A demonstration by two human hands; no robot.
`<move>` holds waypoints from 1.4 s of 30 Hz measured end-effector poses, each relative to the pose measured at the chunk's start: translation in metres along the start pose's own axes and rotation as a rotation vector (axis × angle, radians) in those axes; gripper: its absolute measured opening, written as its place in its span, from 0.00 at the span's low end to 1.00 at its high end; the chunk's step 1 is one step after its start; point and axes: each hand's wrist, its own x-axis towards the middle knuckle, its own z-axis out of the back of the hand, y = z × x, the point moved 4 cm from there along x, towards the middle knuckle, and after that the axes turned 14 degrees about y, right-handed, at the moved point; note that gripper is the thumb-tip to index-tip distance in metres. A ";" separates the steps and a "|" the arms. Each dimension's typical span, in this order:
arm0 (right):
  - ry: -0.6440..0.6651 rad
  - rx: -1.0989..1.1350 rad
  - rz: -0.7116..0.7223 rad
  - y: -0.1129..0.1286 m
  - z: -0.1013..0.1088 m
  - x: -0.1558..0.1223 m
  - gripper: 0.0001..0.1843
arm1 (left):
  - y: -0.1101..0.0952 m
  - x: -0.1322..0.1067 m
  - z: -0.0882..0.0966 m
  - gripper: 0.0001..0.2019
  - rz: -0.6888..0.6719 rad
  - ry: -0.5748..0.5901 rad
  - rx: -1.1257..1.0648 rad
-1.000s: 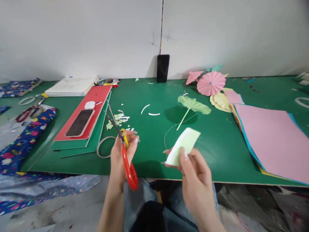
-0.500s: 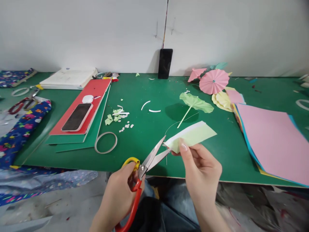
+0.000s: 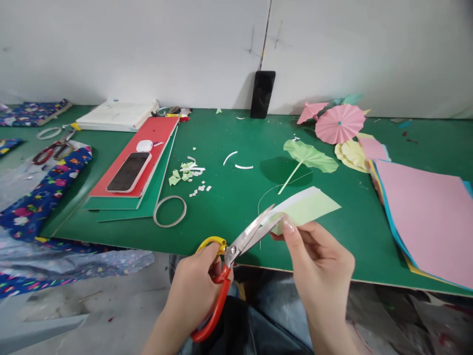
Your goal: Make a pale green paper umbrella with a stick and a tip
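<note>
My left hand is closed round the handles of a pair of scissors, one handle yellow and one red. The blades point up and right and straddle the near end of a folded light green paper. My right hand pinches that paper between thumb and fingers, holding it above the front edge of the green table. A thin thread curves on the table just behind the paper.
A green paper umbrella, pink umbrella and yellow one lie at back right beside a stack of coloured sheets. On the left are a phone on red card, a tape ring, paper scraps, a second pair of scissors and patterned cloth.
My left hand swung the scissors from pointing away to pointing right, and the blades closed in on the paper's end. My right hand turned the paper flatter, pointing right.
</note>
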 end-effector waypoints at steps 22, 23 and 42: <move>0.007 -0.137 -0.021 0.000 0.007 -0.007 0.09 | -0.003 -0.004 -0.002 0.08 0.024 0.080 -0.050; 0.006 -0.145 -0.021 0.000 0.008 -0.007 0.09 | -0.003 -0.004 -0.002 0.08 0.026 0.081 -0.043; -0.045 -0.048 -0.086 0.008 0.006 -0.008 0.11 | -0.002 -0.007 -0.003 0.06 0.003 0.073 -0.043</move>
